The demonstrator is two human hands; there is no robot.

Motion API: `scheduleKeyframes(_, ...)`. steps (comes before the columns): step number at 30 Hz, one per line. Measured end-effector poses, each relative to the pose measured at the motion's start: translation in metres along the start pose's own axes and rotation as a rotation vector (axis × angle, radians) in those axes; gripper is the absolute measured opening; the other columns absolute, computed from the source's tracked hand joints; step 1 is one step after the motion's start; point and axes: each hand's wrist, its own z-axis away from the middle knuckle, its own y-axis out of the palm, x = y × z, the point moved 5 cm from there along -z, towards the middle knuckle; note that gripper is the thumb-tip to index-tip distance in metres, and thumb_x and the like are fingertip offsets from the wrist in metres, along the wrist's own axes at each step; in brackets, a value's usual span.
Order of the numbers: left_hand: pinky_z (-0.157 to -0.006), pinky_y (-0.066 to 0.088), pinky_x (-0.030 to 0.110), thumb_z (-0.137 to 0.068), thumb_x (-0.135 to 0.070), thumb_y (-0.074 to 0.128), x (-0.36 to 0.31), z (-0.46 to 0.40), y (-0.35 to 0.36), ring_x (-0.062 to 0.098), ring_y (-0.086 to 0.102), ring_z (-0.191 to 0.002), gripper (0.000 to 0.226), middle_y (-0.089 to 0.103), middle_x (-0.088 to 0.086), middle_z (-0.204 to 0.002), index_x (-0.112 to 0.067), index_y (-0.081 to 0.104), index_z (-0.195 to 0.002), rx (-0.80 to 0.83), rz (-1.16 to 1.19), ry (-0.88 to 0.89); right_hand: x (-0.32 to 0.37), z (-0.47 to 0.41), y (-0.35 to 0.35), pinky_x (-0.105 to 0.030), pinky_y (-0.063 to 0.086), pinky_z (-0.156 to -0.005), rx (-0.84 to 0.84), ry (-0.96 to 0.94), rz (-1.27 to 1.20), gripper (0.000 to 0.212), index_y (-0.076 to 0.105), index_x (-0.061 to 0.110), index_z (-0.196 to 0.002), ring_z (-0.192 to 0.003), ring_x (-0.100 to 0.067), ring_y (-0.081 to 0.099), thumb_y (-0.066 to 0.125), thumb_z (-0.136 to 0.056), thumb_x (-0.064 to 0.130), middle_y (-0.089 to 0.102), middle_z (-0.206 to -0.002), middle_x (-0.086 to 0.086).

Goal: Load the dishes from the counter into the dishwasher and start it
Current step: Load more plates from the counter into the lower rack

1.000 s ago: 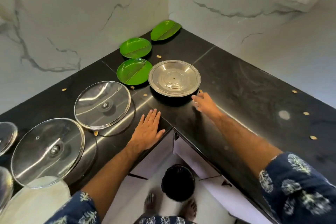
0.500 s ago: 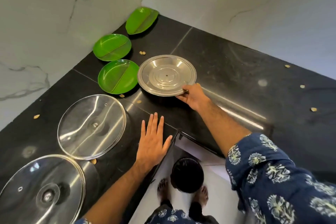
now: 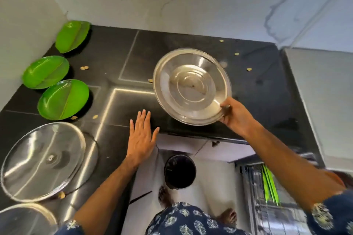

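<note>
My right hand grips the near rim of a round steel plate and holds it tilted above the black counter. My left hand lies flat and open on the counter's inner corner, fingers spread. Three green leaf-shaped plates lie along the left wall. A glass lid rests at the lower left, with the edge of a second lid below it. The open dishwasher rack shows at the lower right with green plates standing in it.
A black bin stands on the floor beside my bare feet, under the counter's corner. Small crumbs are scattered over the counter. White marble walls close the corner; a pale surface borders the counter on the right.
My right hand has lifted the steel plate off the counter and carried it to the right, tilted. The view has swung right. My left hand stays flat on the counter.
</note>
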Motion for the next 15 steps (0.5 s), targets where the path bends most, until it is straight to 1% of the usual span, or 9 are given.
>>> scheduleKeyframes(2,-0.123,0.013,0.053,-0.101,-0.053,0.023,-0.05,-0.013,0.006,0.02,0.005,-0.154,0.071,0.018,0.008,-0.165,-0.011,0.02,-0.157,0.004,0.01,0.105,0.005,0.032,-0.062,-0.029,0.056,-0.071,-0.073,-0.016,-0.018,0.027,0.066,0.006,-0.101,-0.082,-0.019,0.061,0.047,-0.082,0.0,0.065,-0.089,-0.009)
scheduleKeyframes(4,-0.123,0.013,0.052,-0.101,-0.052,0.026,-0.107,-0.019,0.016,0.019,0.007,-0.154,0.069,0.02,0.007,-0.165,-0.011,0.023,-0.157,0.017,0.037,0.23,0.004,0.064,-0.119,-0.03,0.053,-0.07,-0.165,-0.027,-0.041,0.025,0.071,0.007,-0.084,-0.074,-0.018,0.062,0.05,-0.075,-0.002,0.062,-0.083,-0.01)
scheduleKeyframes(7,-0.124,0.01,0.049,-0.1,-0.048,0.032,-0.214,-0.009,0.041,0.019,0.012,-0.153,0.064,0.023,0.003,-0.164,-0.014,0.028,-0.155,0.081,0.107,0.444,-0.002,0.122,-0.214,-0.019,0.046,-0.045,-0.288,-0.012,-0.107,0.015,0.067,0.01,-0.057,-0.049,-0.013,0.057,0.058,-0.064,0.0,0.057,-0.061,-0.007)
scheduleKeyframes(8,-0.123,0.012,0.052,-0.1,-0.045,0.035,-0.249,0.001,0.051,0.022,0.018,-0.152,0.061,0.027,0.004,-0.161,-0.014,0.033,-0.152,0.117,0.141,0.513,-0.005,0.144,-0.245,-0.018,0.046,-0.042,-0.31,-0.011,-0.145,0.019,0.065,0.01,-0.051,-0.044,-0.013,0.056,0.056,-0.063,-0.002,0.057,-0.053,-0.006)
scheduleKeyframes(10,-0.118,0.023,0.059,-0.098,-0.036,0.039,-0.313,0.024,0.072,0.031,0.034,-0.142,0.055,0.038,0.01,-0.153,-0.009,0.043,-0.145,0.179,0.19,0.682,-0.01,0.184,-0.305,-0.019,0.048,-0.044,-0.321,-0.034,-0.233,0.022,0.065,0.007,-0.052,-0.044,-0.014,0.058,0.05,-0.06,-0.008,0.06,-0.05,-0.005)
scheduleKeyframes(11,-0.116,0.028,0.058,-0.097,-0.032,0.041,-0.347,0.037,0.082,0.033,0.039,-0.138,0.053,0.041,0.012,-0.149,-0.007,0.045,-0.143,0.209,0.195,0.788,-0.013,0.205,-0.34,-0.019,0.048,-0.043,-0.333,-0.047,-0.262,0.029,0.065,0.006,-0.052,-0.043,-0.014,0.058,0.045,-0.065,-0.011,0.06,-0.049,-0.005)
scheduleKeyframes(12,-0.115,0.031,0.053,-0.096,-0.028,0.043,-0.381,0.053,0.093,0.034,0.042,-0.134,0.052,0.044,0.014,-0.146,-0.005,0.047,-0.142,0.242,0.187,0.894,-0.018,0.227,-0.376,-0.019,0.048,-0.044,-0.342,-0.066,-0.295,0.038,0.066,0.004,-0.055,-0.045,-0.014,0.059,0.038,-0.071,-0.015,0.061,-0.051,-0.006)
scheduleKeyframes(13,-0.113,0.034,0.046,-0.094,-0.024,0.046,-0.413,0.069,0.103,0.033,0.046,-0.13,0.05,0.048,0.014,-0.142,-0.004,0.05,-0.139,0.268,0.175,0.989,-0.026,0.248,-0.412,-0.021,0.051,-0.048,-0.367,-0.077,-0.314,0.042,0.069,0.001,-0.064,-0.053,-0.017,0.063,0.033,-0.074,-0.02,0.064,-0.059,-0.01)
scheduleKeyframes(15,-0.1,0.039,0.037,-0.092,-0.021,0.05,-0.462,0.099,0.124,0.029,0.051,-0.115,0.04,0.055,0.012,-0.128,-0.004,0.058,-0.128,0.322,0.148,1.149,-0.041,0.291,-0.472,-0.027,0.057,-0.057,-0.443,-0.087,-0.33,0.036,0.067,-0.005,-0.087,-0.07,-0.026,0.065,0.038,-0.072,-0.021,0.067,-0.079,-0.019)
